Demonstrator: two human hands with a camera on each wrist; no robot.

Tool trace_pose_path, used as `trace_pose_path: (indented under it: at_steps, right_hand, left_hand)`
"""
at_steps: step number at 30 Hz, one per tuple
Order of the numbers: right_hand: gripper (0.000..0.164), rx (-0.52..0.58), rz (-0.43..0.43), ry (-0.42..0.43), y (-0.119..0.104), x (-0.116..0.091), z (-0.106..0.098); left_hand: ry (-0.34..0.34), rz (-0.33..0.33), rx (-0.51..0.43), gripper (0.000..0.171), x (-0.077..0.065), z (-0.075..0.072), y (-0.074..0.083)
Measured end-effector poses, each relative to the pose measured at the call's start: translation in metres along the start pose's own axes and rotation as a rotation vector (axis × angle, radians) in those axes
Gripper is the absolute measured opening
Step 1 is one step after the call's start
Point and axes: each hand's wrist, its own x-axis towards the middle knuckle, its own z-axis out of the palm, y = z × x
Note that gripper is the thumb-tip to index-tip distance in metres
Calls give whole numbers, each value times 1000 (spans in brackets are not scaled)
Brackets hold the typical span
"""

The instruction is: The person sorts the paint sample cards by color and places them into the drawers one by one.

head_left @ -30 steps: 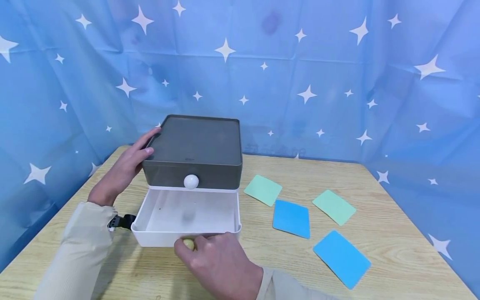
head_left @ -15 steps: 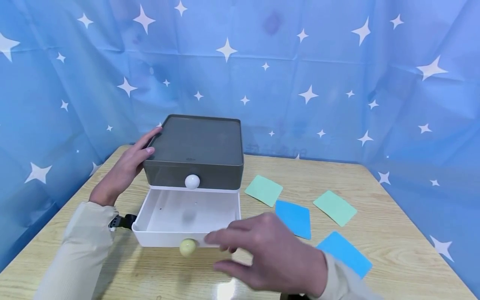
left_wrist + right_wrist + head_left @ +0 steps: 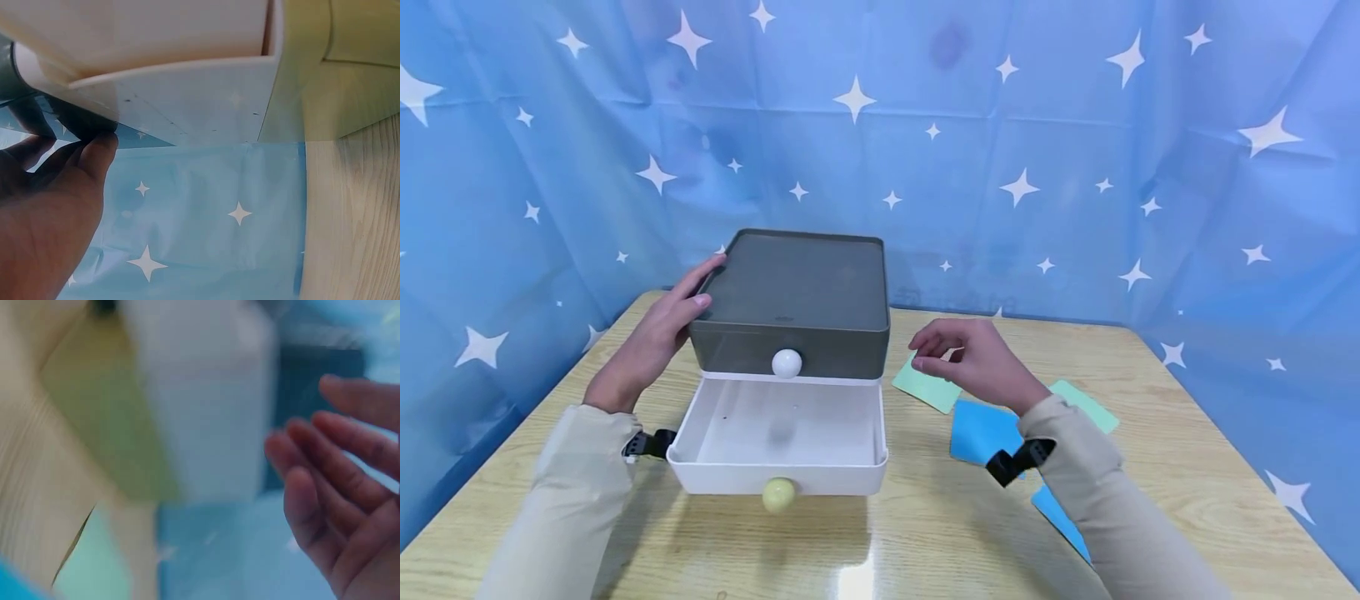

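A small chest with a dark grey top [image 3: 797,283] and a white knob [image 3: 787,363] stands left of centre. Its white lower drawer [image 3: 737,479] is pulled out and bears a pale yellow-green knob [image 3: 778,495]. My left hand [image 3: 647,346] rests against the chest's left side, its fingertips near the top rim; the left wrist view shows that hand [image 3: 69,187] beside the white drawer wall. Over the nearer-left green card [image 3: 928,390] hovers my right hand [image 3: 981,354], fingers loosely bent, holding nothing. The right wrist view shows its palm and bare fingers [image 3: 306,500].
To the right lie a blue card [image 3: 977,429], a second green card [image 3: 1093,407] and another blue card [image 3: 1062,521], partly hidden by my right forearm. The wooden table [image 3: 1210,475] ends against a blue star-patterned curtain [image 3: 1075,108].
My right hand has let go of the yellow-green knob and moved right and away from me, over the green card. The left hand stays at the chest, and the drawer remains pulled out.
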Motion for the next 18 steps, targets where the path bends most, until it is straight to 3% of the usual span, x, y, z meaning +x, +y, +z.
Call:
trace_pose_path:
  at_steps: [4, 9, 14, 18]
  right_hand:
    - [26, -159, 86, -42, 46, 19, 11]
    - [49, -255, 212, -143, 87, 29, 18]
    - [78, -353, 313, -243, 101, 32, 23]
    - [89, -433, 340, -287, 103, 33, 27]
  left_hand:
    - [3, 4, -9, 56, -1, 0, 0]
    - [0, 15, -14, 56, -1, 2, 0]
    - [-2, 15, -20, 57, -1, 2, -1]
    - [1, 13, -17, 57, 0, 2, -1]
